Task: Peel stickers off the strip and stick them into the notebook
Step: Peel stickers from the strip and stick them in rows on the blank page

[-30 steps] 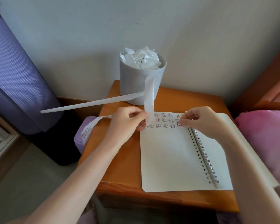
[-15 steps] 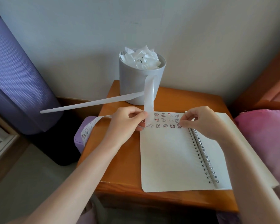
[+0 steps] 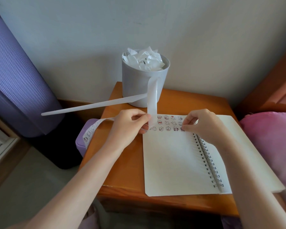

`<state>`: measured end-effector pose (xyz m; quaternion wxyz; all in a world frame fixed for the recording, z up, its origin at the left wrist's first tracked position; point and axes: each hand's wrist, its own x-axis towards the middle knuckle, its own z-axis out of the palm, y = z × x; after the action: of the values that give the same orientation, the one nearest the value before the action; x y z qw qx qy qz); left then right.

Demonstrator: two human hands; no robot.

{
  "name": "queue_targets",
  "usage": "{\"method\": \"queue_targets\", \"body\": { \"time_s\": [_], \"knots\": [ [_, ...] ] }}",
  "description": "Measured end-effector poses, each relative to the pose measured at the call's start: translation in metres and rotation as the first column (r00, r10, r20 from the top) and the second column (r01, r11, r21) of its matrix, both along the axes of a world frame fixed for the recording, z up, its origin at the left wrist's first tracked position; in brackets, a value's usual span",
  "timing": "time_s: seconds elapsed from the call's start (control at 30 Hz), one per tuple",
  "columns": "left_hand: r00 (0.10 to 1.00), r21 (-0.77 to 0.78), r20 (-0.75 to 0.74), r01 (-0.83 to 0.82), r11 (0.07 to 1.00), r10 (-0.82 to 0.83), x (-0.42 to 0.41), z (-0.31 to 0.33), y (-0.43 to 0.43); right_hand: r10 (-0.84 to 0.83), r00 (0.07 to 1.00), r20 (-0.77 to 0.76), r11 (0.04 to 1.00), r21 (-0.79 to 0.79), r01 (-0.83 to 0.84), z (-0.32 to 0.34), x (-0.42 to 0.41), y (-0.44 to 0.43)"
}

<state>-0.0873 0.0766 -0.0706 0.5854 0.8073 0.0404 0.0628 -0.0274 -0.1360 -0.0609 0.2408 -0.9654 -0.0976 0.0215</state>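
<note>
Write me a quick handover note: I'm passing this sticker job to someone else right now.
Left hand: pinches the strip beside the top left corner of the open notebook. Spent backing loops up and out to the left; the unpeeled part hangs off the table over a purple box.
Right hand: curled fingers pinch a sticker onto the page at the right end of the third row.
Done: three rows started along the top of the page.
Left: seat this sticker, peel the next; most of the page is blank.

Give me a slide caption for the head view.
Left hand pinches the sticker strip while the right hand sets a sticker into the open notebook.
</note>
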Motion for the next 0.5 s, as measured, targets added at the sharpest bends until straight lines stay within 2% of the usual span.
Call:
{"method": "queue_targets", "body": {
  "time_s": [0.13,0.33,0.5],
  "knots": [
    [1.000,0.004,0.003,0.000,1.000,0.000,0.000,-0.001,0.000,-0.010,0.998,0.059,0.997,-0.075,0.014,-0.002,0.002,-0.002],
    [1.000,-0.016,0.012,-0.004,1.000,0.004,0.001,-0.002,0.001,-0.029,0.999,-0.018,0.992,0.120,0.031,-0.009,0.008,-0.006],
    [1.000,-0.026,0.021,-0.006,1.000,0.006,0.000,-0.001,0.001,-0.054,0.999,0.006,0.983,0.176,0.052,-0.012,0.008,-0.005]
  ]
}}
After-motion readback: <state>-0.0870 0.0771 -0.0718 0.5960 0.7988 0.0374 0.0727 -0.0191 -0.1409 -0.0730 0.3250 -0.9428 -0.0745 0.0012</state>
